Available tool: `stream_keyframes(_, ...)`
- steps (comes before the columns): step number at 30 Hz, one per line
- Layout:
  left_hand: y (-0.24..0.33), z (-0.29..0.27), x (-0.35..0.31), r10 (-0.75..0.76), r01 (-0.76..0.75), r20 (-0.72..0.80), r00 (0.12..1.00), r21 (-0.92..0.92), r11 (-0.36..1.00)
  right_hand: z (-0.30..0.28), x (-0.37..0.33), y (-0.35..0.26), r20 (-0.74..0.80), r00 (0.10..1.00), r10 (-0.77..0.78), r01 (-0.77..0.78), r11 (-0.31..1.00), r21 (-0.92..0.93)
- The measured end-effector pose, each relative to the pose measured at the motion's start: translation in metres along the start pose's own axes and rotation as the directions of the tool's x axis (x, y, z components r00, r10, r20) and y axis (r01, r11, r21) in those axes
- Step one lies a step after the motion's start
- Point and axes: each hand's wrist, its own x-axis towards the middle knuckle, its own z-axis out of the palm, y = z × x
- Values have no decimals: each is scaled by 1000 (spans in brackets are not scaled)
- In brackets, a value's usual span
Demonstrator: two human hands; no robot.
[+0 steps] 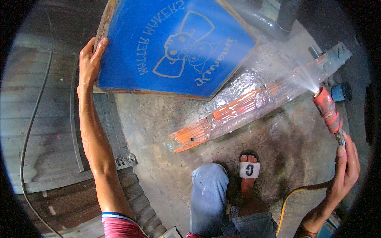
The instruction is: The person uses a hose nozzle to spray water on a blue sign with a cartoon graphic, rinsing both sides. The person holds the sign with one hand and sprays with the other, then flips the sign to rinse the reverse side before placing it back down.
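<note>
At the upper left, my left hand [90, 59] is closed on the edge of a screen-printing frame [131, 47] with a wooden border and a bright blue mesh. Pale lettering and a cartoon drawing mark the mesh, and the frame is tilted up. Over on the right, my right hand [346, 166] grips the metal neck of a red hose nozzle [327, 108]. A fan of water leaves its tip toward the frame's right side. Behind that hand runs a yellow hose [291, 193]. Below the frame lies a wet orange-brown wooden plank [234, 112].
Wet concrete floor [154, 119] surrounds my sandalled foot [249, 166]. A blue can [340, 92] lies beside the nozzle. Thick grey pipe [286, 18] rises at the top right. Corrugated metal sheeting [47, 131] and a thin dark cable [35, 111] are on the left.
</note>
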Motion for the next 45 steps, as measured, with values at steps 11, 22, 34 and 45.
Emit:
stream_keyframes(11, 7, 3, -1, -34, 34, -8, 999, 28, 999, 5, -7, 15, -69, 998, -7, 10, 999, 41)
stream_keyframes(22, -7, 4, 4, -87, 87, 0, 996, -25, 996, 11, -6, -7, -62, 995, -73, 70, 996, -47)
stream_keyframes(34, -7, 1, -1, -75, 75, -15, 997, -8, 997, 18, 2, -31, 133, 984, -114, 103, 991, 88)
stream_keyframes(45, -2, 0, -4, -88, 89, -21, 996, 57, 994, 29, 6, -35, 115, 984, -136, 124, 987, 104)
